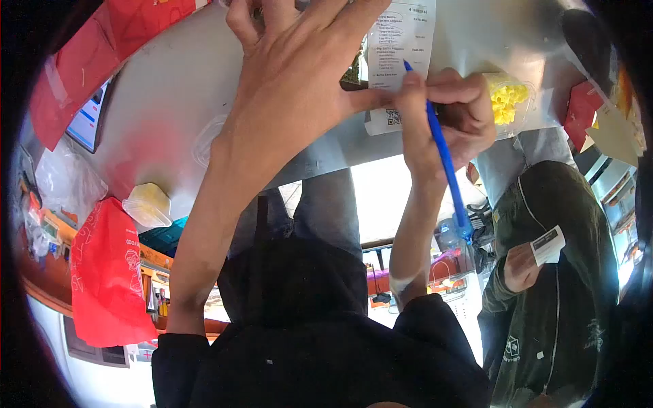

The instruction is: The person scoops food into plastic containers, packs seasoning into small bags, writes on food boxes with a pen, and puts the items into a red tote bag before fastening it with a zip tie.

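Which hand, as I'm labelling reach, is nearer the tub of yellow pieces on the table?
Right. The right hand, gripping the blue pen, is just left of the tub; the left hand is farther left, its thumb over the receipt.

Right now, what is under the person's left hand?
Its thumb crosses the printed receipt, and something dark green shows beside the left hand. Whatever the palm covers is hidden, and the fingertips run out of view.
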### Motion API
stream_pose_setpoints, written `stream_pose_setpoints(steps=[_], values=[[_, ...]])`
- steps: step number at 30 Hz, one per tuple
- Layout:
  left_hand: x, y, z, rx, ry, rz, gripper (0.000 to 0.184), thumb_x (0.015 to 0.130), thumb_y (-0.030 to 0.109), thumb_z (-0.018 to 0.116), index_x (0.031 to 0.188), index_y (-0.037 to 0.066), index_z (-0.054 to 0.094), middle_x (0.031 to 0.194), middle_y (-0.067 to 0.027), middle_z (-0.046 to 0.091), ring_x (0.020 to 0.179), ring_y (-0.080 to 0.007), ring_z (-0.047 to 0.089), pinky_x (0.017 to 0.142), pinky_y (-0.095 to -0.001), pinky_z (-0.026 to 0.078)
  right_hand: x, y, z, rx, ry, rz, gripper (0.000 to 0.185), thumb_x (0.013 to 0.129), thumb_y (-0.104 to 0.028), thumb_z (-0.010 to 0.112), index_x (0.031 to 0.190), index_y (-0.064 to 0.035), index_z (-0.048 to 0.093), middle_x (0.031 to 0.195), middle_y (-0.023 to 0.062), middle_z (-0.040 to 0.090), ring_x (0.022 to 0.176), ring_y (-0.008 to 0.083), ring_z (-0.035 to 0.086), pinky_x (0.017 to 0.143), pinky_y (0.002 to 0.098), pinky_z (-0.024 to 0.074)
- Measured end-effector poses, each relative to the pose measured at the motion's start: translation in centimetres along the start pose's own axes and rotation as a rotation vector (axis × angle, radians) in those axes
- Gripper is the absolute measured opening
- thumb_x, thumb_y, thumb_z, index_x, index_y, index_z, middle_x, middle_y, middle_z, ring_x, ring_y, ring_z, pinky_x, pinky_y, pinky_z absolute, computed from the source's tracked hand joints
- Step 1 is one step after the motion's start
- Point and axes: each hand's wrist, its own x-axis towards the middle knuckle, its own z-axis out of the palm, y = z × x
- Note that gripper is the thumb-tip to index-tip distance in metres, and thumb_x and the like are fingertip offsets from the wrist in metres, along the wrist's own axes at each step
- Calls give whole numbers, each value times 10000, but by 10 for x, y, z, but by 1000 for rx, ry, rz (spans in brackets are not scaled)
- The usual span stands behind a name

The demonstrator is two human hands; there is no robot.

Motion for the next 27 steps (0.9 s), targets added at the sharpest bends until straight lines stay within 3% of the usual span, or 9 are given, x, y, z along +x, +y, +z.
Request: stream_pose_setpoints(steps=[2,5,7,12,20,22,23,25,27], values=[[0,-2,1,-6,-4,5,955,625,302,850,1449,93,414,1578,-52,279,1264,-302,263,1048,-498,147,1,1,-2,-32,-87,-36,236,771,47,746,733,-24,524,681,7,570,563,20,516,486,161,386],[1,-1,3,16,4,6,973,610,319,859,1446,91,416,1579,-53,271,1276,-304,254,1052,-506,142,-2,-8,4,-30,29,101,251,764,41,752,726,-29,514,670,12,568,571,25,520,492,166,391],[-1,-3,2,19,16,6,981,601,324,864,1443,89,418,1579,-55,268,1283,-306,248,1054,-508,140,2,0,-3,-85,-115,-56,249,757,45,748,726,-34,513,624,-4,560,527,22,489,473,165,365],[-3,-5,5,7,39,33,988,589,323,869,1441,96,422,1577,-53,271,1292,-305,247,1055,-504,147,-2,-2,-3,-6,42,16,264,732,19,775,703,-64,526,594,-18,546,502,-2,447,451,154,323],[-3,-3,5,46,39,39,1048,543,322,886,1448,93,411,1577,-58,269,1279,-300,260,1052,-489,157,-4,-2,-6,-188,-135,-84,239,733,19,771,695,-54,547,620,-10,585,545,1,515,458,163,365],[1,-13,22,206,245,119,1037,560,351,874,1450,94,408,1576,-58,271,1276,-302,263,1053,-487,157,-5,-5,-6,-163,-54,-14,240,740,17,768,692,-57,544,622,-6,589,549,5,520,461,168,376],[9,-28,49,331,451,193,1026,576,371,865,1451,95,407,1575,-56,273,1273,-304,265,1054,-487,156,-4,-5,-5,-195,-102,-36,236,750,16,762,699,-57,543,620,-6,587,549,6,520,460,169,373],[13,-21,39,312,432,186,1004,609,411,845,1456,103,403,1577,-56,266,1273,-309,270,1056,-494,157,-3,-5,-7,-265,-194,-74,229,770,14,750,712,-57,539,616,-5,583,549,8,520,459,169,367],[1,-8,11,119,119,63,990,640,434,829,1469,123,387,1586,-69,232,1282,-317,270,1052,-519,166,-4,-8,-8,-248,-70,-46,203,814,33,719,773,-47,538,650,15,590,566,19,486,514,167,362]])
